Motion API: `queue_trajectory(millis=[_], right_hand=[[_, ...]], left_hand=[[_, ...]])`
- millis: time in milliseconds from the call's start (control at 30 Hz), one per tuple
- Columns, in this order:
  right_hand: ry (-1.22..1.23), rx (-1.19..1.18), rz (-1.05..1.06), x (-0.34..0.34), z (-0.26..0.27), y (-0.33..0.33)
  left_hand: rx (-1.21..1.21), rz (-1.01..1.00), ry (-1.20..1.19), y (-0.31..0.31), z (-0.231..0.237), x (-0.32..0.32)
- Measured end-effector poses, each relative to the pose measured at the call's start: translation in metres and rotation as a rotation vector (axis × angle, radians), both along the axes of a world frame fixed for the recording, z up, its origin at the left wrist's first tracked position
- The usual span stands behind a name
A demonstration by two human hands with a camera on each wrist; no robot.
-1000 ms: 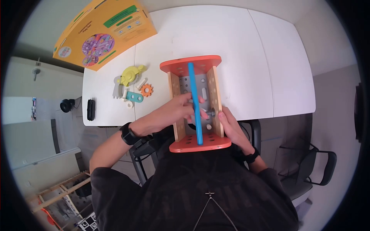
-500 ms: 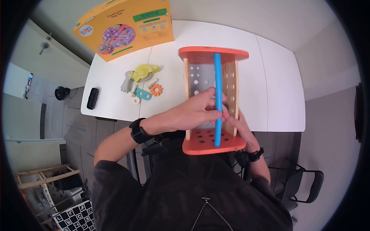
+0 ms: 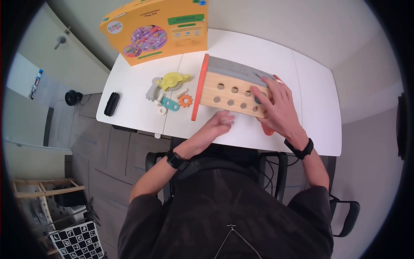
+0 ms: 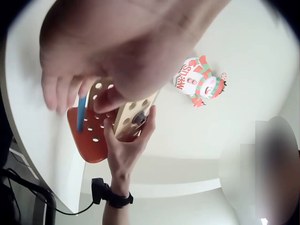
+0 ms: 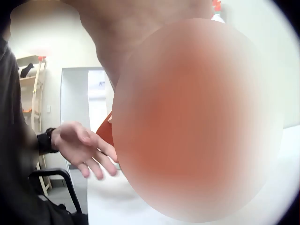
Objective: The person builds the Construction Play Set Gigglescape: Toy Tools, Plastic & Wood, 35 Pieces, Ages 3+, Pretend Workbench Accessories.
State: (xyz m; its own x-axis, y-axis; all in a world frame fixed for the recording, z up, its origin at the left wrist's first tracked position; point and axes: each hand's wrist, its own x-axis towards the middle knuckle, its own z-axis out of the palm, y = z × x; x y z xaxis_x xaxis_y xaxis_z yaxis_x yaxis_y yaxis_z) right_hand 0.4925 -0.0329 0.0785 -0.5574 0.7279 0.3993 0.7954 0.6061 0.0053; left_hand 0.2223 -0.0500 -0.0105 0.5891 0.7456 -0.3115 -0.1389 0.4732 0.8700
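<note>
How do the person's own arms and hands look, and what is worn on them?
The left hand and right hand wear no gloves. The sleeves are short and dark. The left wrist strap and right wrist strap are black; a boxy black part shows on the right one, and a thin cable appears to reach it.

A white table (image 3: 319,121) with a curved far edge and thin seams across its top stood before me, and a plain pale wall (image 3: 276,15) rose behind it. To my left I had a light door (image 3: 75,62) with a lever handle (image 3: 60,41), and beneath it a floor (image 3: 108,157) of grey-brown tiles. A wooden frame (image 3: 49,191) and a black-and-white patterned board (image 3: 79,241) showed farther down that side, while a black chair (image 3: 355,211) stood to my right. The left wrist view caught a snowman decoration (image 4: 201,79) on the pale wall, in soft light.
</note>
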Motion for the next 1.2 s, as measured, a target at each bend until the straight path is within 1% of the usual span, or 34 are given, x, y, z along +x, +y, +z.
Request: queue_trajectory(millis=[67, 167, 200, 300, 367, 400, 433, 500, 600, 800, 867, 900, 967, 1067, 1100, 1200], right_hand=[[-0.092, 0.016, 0.025, 0.004, -0.009, 0.005], [-0.154, 0.044, 0.02, 0.008, -0.021, 0.006], [-0.158, 0.063, 0.013, 0.01, -0.024, 0.005], [-0.166, 0.176, 0.0, 0.008, -0.043, 0.005], [-0.183, 0.23, -0.008, 0.006, -0.055, 0.003], [-0.197, 0.235, -0.012, 0.006, -0.06, 0.002], [-0.211, 0.241, -0.015, 0.005, -0.065, 0.001], [-0.215, 0.267, -0.005, 0.005, -0.078, 0.003], [-0.209, 0.29, -0.016, 0.002, -0.091, 0.004], [-0.234, 0.261, -0.065, -0.011, -0.103, -0.007], [-0.214, 0.233, -0.073, -0.014, -0.096, -0.01], [-0.187, 0.181, -0.073, -0.015, -0.092, -0.013], [-0.133, 0.084, -0.071, -0.018, -0.081, -0.018], [0.086, -0.032, -0.088, -0.027, -0.067, -0.029], [0.107, -0.038, -0.105, -0.028, -0.065, -0.034], [0.189, -0.052, -0.136, -0.03, -0.058, -0.048]], left_hand=[[0.05, -0.145, 0.071, -0.009, -0.001, -0.015], [0.166, -0.526, 0.232, -0.013, 0.015, -0.045], [0.209, -0.554, 0.264, -0.019, 0.019, -0.054], [0.488, -0.397, 0.583, -0.021, 0.047, -0.079], [0.716, -0.104, 0.91, -0.014, 0.047, -0.091], [0.861, 0.016, 1.01, -0.005, 0.036, -0.098], [0.928, 0.085, 1.14, 0.006, 0.029, -0.102], [1.043, 0.138, 1.294, 0.027, 0.001, -0.113], [1.188, 0.184, 1.425, 0.046, -0.028, -0.112], [1.295, 0.194, 1.478, 0.064, -0.055, -0.108], [1.239, 0.177, 1.452, 0.068, -0.053, -0.107], [1.211, 0.171, 1.438, 0.07, -0.052, -0.106], [1.23, 0.19, 1.397, 0.076, -0.059, -0.106], [1.188, 0.182, 1.384, 0.08, -0.061, -0.103], [1.158, 0.173, 1.392, 0.079, -0.062, -0.101], [1.264, 0.25, 1.349, 0.073, -0.064, -0.1]])
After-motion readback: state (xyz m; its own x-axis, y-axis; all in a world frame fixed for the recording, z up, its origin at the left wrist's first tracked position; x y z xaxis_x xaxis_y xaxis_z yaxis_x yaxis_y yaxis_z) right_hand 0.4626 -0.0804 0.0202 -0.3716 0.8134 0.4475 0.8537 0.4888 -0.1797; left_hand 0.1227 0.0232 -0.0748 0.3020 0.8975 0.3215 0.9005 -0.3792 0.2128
